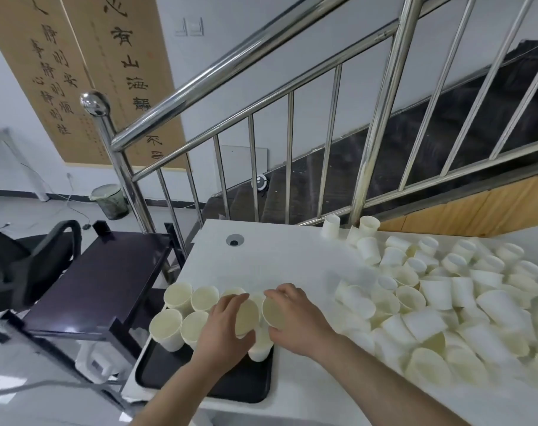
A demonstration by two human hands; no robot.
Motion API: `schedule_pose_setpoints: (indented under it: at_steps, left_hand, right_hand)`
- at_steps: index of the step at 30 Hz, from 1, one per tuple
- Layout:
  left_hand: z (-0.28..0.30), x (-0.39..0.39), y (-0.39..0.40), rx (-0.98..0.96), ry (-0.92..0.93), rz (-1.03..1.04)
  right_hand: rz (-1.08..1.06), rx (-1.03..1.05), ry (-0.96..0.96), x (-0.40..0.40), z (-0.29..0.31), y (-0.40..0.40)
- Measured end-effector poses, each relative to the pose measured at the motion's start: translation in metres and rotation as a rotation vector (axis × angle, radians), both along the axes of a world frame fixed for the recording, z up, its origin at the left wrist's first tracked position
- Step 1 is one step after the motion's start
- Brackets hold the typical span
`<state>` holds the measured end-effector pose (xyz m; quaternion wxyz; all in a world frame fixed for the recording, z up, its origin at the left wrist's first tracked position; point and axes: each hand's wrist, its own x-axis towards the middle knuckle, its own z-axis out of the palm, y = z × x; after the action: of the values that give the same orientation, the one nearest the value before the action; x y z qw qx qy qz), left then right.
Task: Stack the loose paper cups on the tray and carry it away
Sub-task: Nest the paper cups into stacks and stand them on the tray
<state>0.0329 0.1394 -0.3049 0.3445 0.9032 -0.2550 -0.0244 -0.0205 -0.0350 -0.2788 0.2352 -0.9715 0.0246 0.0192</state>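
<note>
Curled around one paper cup each, the left hand [223, 329] and right hand [295, 321] hold their cups [246, 315] side by side over the black tray [231, 385], among upright cups [178, 295]; loose cups [446, 299] litter the white table [277, 256] to the right.

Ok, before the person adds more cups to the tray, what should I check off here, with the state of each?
1. Left hand grips a cup: ok.
2. Right hand grips a cup: ok.
3. Tray has bare room near the front: ok.
4. Tray fully on the desk: not ok, its left edge is at the desk's edge.
5. Loose pile cleared: not ok.
6. Stacks seated straight: cannot tell.
</note>
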Motion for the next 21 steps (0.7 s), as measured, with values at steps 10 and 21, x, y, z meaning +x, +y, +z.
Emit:
schedule_pose_setpoints:
  at_steps: [10, 21]
  left_hand:
    - [-0.02, 0.043, 0.109, 0.121, 0.061, -0.068]
    - [-0.026, 0.07, 0.151, 0.079, 0.182, -0.19]
  right_hand:
    - [-0.017, -0.007, 0.122, 0.034, -0.027, 0.115]
    - [-0.162, 0.023, 0.075, 0.045, -0.039, 0.167]
